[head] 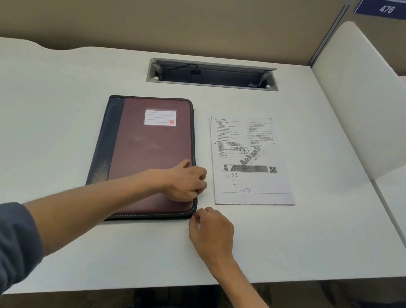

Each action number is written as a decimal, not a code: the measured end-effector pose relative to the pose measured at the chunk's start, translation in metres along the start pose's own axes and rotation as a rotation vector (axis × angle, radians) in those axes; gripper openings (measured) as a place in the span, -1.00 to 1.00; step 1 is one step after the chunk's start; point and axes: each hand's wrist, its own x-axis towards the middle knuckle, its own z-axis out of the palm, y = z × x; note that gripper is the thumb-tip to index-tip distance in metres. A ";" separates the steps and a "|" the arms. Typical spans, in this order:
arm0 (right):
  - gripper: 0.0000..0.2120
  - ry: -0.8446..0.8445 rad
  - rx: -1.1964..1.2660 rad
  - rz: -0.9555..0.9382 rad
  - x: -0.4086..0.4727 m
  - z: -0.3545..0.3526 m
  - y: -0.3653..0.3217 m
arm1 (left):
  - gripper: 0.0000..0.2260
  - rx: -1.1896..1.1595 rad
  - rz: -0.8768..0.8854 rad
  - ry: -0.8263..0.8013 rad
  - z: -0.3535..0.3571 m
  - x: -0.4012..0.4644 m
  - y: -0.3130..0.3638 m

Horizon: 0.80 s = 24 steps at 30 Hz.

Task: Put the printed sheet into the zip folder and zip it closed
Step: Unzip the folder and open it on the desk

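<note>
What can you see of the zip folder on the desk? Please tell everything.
The folder lies flat and closed on the white desk, left of the printed sheet and apart from it. Its cover looks like maroon leather, with a dark strip along the left side and a zip around the edge. A white lined label sits near the top. The left hand presses on its right edge; the right hand pinches at its near right corner, apparently at the zip pull.

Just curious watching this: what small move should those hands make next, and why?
Probably the right hand draws the zip along the edge of the maroon zip folder, which lies shut. The left hand steadies it, and the printed paper sheet lies outside.
</note>
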 end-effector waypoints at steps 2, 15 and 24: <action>-0.82 0.018 0.002 -0.006 -0.001 0.001 -0.001 | -0.82 -0.005 0.009 -0.009 -0.003 -0.002 0.001; -0.82 0.009 0.062 -0.166 -0.023 0.025 -0.055 | -0.86 -0.220 0.029 0.045 -0.024 -0.015 0.002; -0.77 -0.030 0.072 -0.356 -0.020 0.051 -0.115 | -0.89 -0.326 0.051 0.146 -0.047 -0.037 0.004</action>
